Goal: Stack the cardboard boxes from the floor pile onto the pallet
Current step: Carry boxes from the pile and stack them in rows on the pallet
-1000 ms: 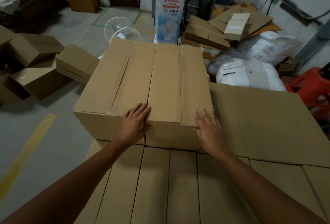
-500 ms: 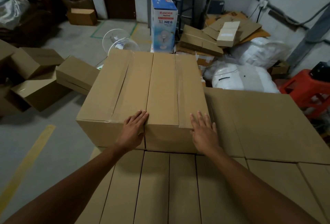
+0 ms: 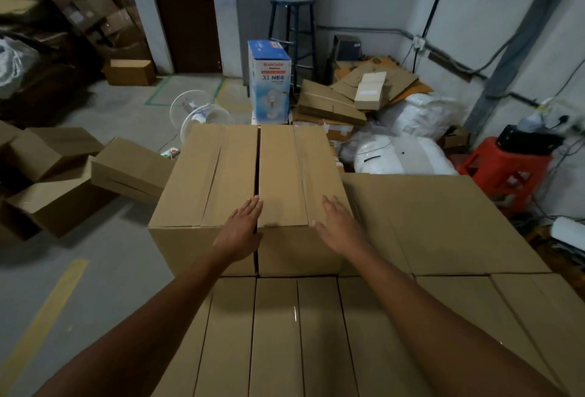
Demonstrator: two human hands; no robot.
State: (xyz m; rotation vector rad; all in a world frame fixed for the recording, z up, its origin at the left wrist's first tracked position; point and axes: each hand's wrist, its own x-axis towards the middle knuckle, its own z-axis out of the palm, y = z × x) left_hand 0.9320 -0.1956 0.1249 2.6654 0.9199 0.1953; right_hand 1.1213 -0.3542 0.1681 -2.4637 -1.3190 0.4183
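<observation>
Two taped brown boxes stand side by side on top of the stack, a wider left box (image 3: 205, 181) and a narrower right box (image 3: 297, 181), with a dark gap between them. My left hand (image 3: 242, 228) lies flat with straight fingers over the gap at their near edge. My right hand (image 3: 340, 227) rests open on the right box's near right corner. Below them runs a layer of stacked boxes (image 3: 275, 333). Loose boxes of the floor pile (image 3: 63, 181) lie to the left. The pallet itself is hidden.
A taller row of stacked boxes (image 3: 427, 222) stands to the right. Behind are a table fan (image 3: 198, 116), a blue fan carton (image 3: 269, 79), flattened cardboard (image 3: 348, 95), white sacks (image 3: 405, 152), a red stool (image 3: 503, 171) and a blue stool (image 3: 292, 32). Grey floor with a yellow line (image 3: 41, 320) lies left.
A narrow gap has opened between the two top boxes. The view has tilted upward, showing more of the back wall. Both hands stay flat at the boxes' near edge.
</observation>
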